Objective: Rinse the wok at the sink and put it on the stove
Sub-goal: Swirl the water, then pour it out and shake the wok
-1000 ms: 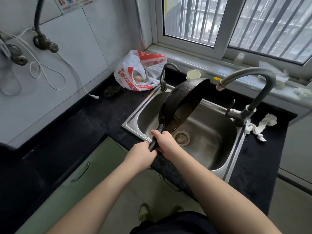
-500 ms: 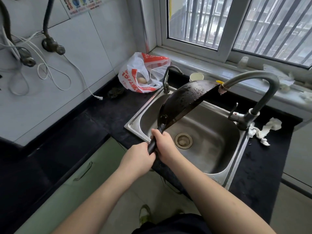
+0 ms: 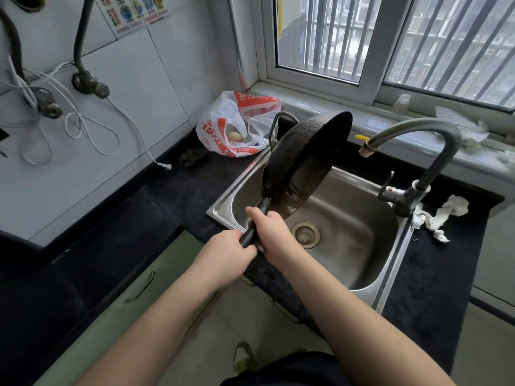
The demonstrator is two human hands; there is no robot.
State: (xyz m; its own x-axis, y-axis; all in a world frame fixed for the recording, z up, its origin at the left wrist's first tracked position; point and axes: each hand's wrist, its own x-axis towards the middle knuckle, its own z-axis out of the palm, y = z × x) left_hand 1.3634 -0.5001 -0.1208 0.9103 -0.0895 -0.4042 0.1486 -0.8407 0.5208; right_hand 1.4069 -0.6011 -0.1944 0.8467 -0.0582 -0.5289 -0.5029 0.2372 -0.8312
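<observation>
A dark counter (image 3: 172, 196) runs from the lower left of the frame round the corner to the right edge, with pale green cabinet fronts (image 3: 131, 299) below it at lower left. Set into it at centre right is a steel sink (image 3: 348, 246), its round drain (image 3: 305, 234) showing in the basin floor. A barred window (image 3: 390, 37) fills the upper right, above a pale sill. A curved grey faucet (image 3: 434, 140) rises from the right rim of the sink and arches leftward, its spout end just right of the wok.

The wok (image 3: 303, 162) is black and held over the left part of the basin, tipped steeply on edge so its hollow faces right toward the faucet; droplets bead on its upper outer wall and the inside looks brownish and wet, though the glare makes that hard to judge. Its black handle (image 3: 255, 224) slants down to the lower left. Both hands grip that handle: the right hand (image 3: 271, 236) higher up, fingers wrapped round it near the wok, and the left hand (image 3: 227, 252) closed round the handle's end just below.

A red and white plastic bag (image 3: 237, 126) sits on the counter left of the sink's far corner, with an egg (image 3: 235, 135) visible inside. Crumpled white paper (image 3: 443, 215) lies right of the faucet base. A small dark scrubber (image 3: 192, 158) rests left of the bag, and a white cable (image 3: 92, 129) loops down the tiled wall at upper left.
</observation>
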